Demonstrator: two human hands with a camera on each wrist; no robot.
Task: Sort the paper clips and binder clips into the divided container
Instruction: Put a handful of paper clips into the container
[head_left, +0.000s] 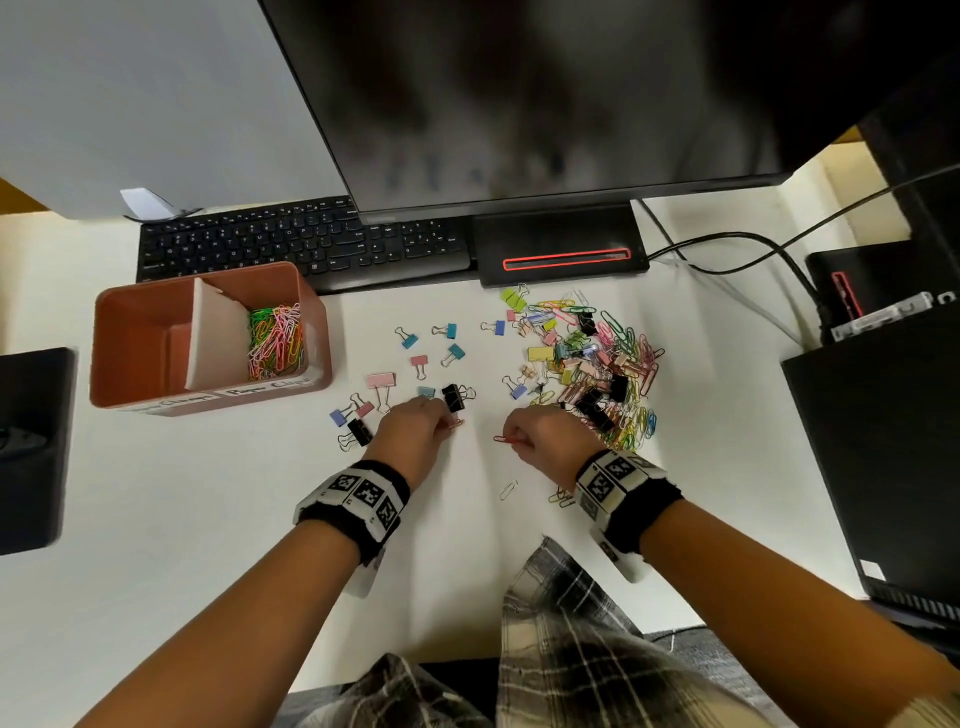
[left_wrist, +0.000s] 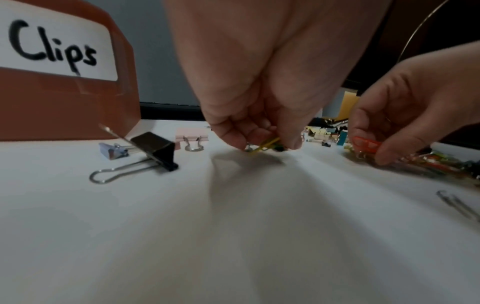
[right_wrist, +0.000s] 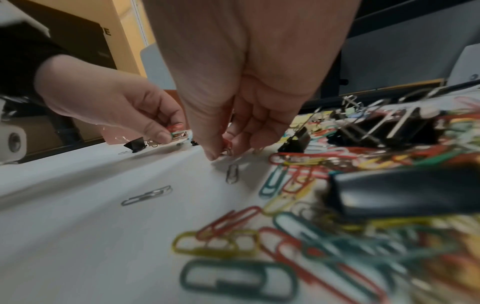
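Hands (two) each pinch paper clips (head_left: 503, 439); one container (head_left: 156, 332) nearby.

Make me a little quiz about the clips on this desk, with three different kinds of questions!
1. True or false: the right hand pinches a red paper clip.
2. Which part of the divided container already has paper clips in it? A) the one nearer the keyboard and the loose clips B) the other one C) both
3. Fill in: the big mixed pile of clips lies by the person's ____ hand.

Key: 1 true. 2 A; the other part looks bare. 3 right; the left hand pinches small clips among the scattered binder clips.
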